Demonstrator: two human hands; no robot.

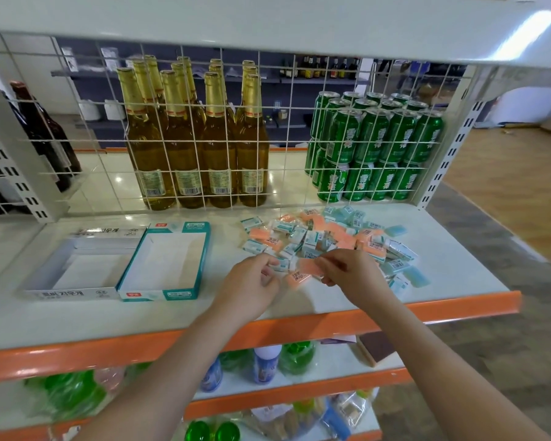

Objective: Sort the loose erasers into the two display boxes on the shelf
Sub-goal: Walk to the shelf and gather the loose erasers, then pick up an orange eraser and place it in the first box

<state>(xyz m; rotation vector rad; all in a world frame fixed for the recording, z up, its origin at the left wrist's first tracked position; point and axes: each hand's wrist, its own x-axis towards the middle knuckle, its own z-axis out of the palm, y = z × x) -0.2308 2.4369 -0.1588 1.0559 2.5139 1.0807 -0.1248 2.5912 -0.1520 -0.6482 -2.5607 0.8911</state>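
A pile of loose erasers (328, 237), orange, pale blue and white-sleeved, lies on the right half of the white shelf (442, 275). Two empty display boxes stand to the left: a grey-white one (45, 281) and a teal-edged one (201, 259). My left hand (252, 281) pinches a white-sleeved eraser (279, 265) at the pile's near edge. My right hand (347, 275) pinches an orange eraser (307, 265). Another orange eraser (296, 278) lies between the hands.
Behind a white wire grid (283, 173) stand golden glass bottles (198, 138) and stacked green cans (376, 148). The shelf has an orange front edge (458, 308). Lower shelves hold green and blue bottles (264, 364).
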